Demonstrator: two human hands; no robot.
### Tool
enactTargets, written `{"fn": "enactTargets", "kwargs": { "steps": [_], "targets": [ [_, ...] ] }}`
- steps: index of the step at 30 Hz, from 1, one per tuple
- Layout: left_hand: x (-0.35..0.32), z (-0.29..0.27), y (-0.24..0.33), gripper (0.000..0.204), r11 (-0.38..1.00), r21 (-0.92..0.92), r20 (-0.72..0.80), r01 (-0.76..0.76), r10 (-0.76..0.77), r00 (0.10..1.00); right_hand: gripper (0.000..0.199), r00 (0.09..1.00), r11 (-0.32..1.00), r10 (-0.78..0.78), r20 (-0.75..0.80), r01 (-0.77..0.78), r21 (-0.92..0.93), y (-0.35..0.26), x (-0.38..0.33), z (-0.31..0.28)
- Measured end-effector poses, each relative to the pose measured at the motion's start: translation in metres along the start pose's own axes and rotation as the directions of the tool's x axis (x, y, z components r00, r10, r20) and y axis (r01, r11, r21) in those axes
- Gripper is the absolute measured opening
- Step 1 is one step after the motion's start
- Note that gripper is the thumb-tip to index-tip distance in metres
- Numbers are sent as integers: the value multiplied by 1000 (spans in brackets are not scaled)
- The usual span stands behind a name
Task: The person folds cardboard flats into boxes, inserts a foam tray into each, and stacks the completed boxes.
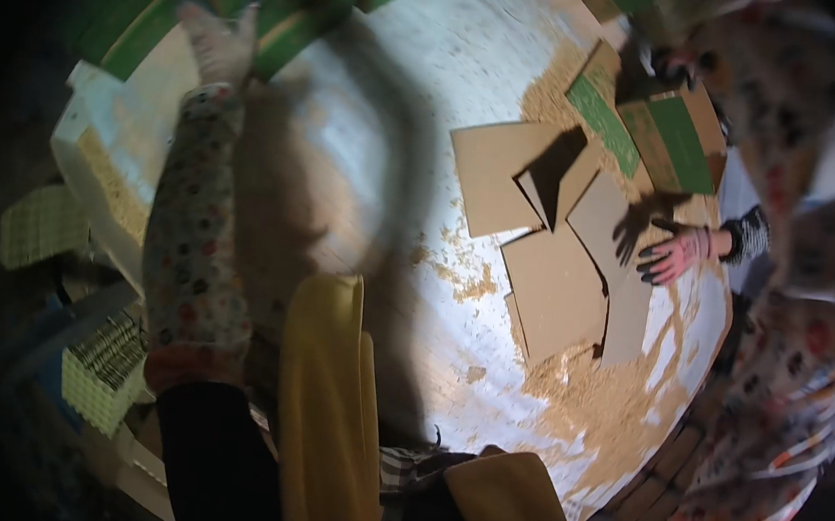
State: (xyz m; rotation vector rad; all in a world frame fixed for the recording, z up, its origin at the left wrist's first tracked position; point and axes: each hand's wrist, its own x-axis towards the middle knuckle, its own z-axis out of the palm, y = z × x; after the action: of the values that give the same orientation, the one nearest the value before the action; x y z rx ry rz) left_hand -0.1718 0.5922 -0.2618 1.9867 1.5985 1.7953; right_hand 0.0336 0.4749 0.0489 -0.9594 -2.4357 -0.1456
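Note:
My left hand [219, 43], in a pale glove with dark fingertips, reaches to the upper left with thumb and fingers spread. It is nearest to several green cartons [304, 34]; contact is unclear. On the right, a patterned sleeve [776, 396] with an orange hem, like my left one, runs up along the rim. Toward its upper end, my right hand [679, 67] appears as a dark, blurred glove beside a green-and-brown cardboard box [675, 140]; its fingers are smeared. Brown cardboard flaps [557, 294] lie overlapping on the white surface [362, 205].
Another person's hand [679, 256] in a pink glove with dark fingertips rests by the cardboard, coming from a striped cuff [747, 235]. Loose brown crumbs [603, 419] spread over the surface. Pale woven baskets [105, 371] stand low at the left. Yellow cloth [325, 382] hangs at my front.

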Motion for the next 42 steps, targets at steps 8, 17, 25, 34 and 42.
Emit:
{"fn": "enactTargets", "kwargs": {
  "steps": [8, 17, 25, 34, 42],
  "targets": [
    [-63, -12, -31, 81, 922, -14, 48, 387, -386, 921, 56, 178, 246, 953, -244, -925, 288, -49, -456, 49],
    [-191, 108, 177, 56, 902, -239, 817, 359, -14, 577, 85, -583, -558, 608, -538, -797, 233, -230, -742, -18],
    [-238, 163, 392, 118, 990, 102, 995, 97, -100, -26, 126, -691, -655, 681, -242, -723, 221, -143, -814, -97],
    [-248, 76, 397, 45, 468, 261, 926, 844, 125, -356, 102, -719, -551, 677, -158, -637, 539, -150, -807, -100],
    [-362, 31, 446, 46, 639, -177, 977, 749, 206, 56, 34, -561, -129, 824, -77, -319, 939, -148, -699, -23]
  ]
}}
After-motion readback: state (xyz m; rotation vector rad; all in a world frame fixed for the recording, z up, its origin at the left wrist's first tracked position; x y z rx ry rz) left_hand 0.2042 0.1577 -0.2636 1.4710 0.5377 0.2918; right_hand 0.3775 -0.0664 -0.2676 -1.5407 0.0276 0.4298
